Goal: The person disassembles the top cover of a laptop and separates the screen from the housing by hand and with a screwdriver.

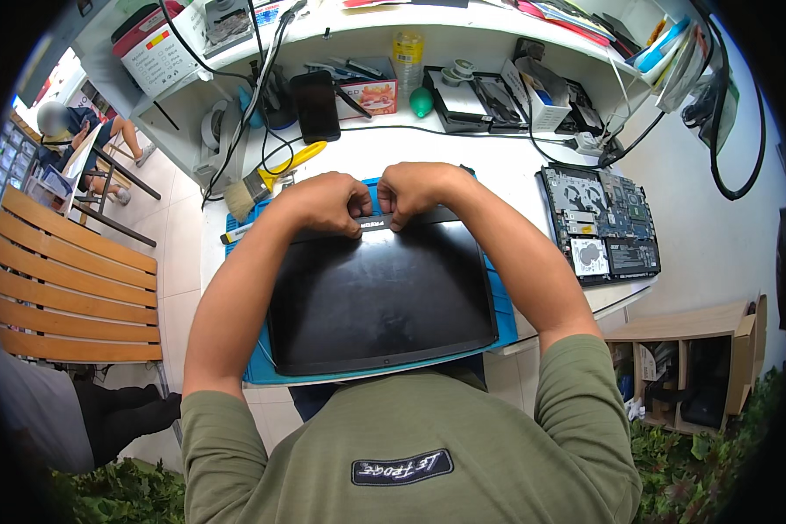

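A black laptop screen [384, 297] lies face up on a blue work mat [505, 316], its long far edge turned away from me. Along that far edge runs a dark bezel strip [377, 224] with lettering on it. My left hand [334, 203] pinches the bezel just left of its middle, fingers curled and thumb pressing down. Close beside it, my right hand [415, 194] grips the same strip with bent fingers. Left of my left hand lies a yellow-handled brush [251, 192]. The fingertips partly hide the edge they hold.
To the right sits an opened laptop base [598, 225] with its board exposed. Behind my hands are a phone [315, 106], a green blower bulb [421, 103], a bottle [407, 59] and loose cables. A slatted wooden bench [74, 279] and other people are at left.
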Motion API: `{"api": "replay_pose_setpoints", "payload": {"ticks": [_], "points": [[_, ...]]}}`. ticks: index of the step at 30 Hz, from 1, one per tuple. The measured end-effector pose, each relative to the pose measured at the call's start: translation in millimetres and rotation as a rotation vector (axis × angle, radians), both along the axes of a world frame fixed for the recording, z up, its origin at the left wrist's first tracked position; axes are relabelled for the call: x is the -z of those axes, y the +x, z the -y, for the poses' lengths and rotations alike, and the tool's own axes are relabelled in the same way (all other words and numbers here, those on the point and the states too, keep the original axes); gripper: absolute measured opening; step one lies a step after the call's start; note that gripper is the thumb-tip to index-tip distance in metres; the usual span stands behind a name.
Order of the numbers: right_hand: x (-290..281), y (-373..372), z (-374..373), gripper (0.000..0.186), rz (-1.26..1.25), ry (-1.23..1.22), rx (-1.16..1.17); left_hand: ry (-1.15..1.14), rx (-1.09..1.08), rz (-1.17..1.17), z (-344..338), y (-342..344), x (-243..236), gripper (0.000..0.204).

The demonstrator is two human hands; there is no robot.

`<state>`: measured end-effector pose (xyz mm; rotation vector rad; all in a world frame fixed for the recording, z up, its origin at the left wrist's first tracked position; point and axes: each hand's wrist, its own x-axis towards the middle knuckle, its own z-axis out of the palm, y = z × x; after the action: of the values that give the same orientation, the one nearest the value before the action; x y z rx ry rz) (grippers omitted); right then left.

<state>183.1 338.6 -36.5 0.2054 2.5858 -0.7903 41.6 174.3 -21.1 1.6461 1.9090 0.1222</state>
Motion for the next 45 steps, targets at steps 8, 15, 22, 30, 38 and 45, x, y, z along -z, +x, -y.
{"api": "replay_pose_setpoints", "payload": {"ticks": [8,15,22,30,38,45], "points": [[8.4,-11.7,-6.2,0.039,0.060,-0.009,-0.030,-0.037,-0.004,0.089,-20.7,-3.6,16.8,0.031],[23.2,-18.1,-12.6,0.041,0.085,-0.011,-0.015,-0.055,-0.047,0.111,-31.9,-3.2,25.5,0.018],[24.0,-24.6,-17.0,0.043,0.080,0.001,-0.058,0.009,-0.116,0.209,-29.1,-5.8,25.0,0.021],[17.3,-17.9,-16.1,0.046,0.077,-0.029,0.001,0.035,-0.167,0.268,-30.1,-2.1,32.6,0.016],[25.3,-17.2,-16.0,0.044,0.042,-0.022,0.001,0.035,-0.159,0.271,-28.6,-0.6,30.3,0.018],[22.5,-20.0,-10.6,0.034,0.117,0.024,0.019,0.007,-0.165,0.323,-28.6,-1.7,29.1,0.017]]}}
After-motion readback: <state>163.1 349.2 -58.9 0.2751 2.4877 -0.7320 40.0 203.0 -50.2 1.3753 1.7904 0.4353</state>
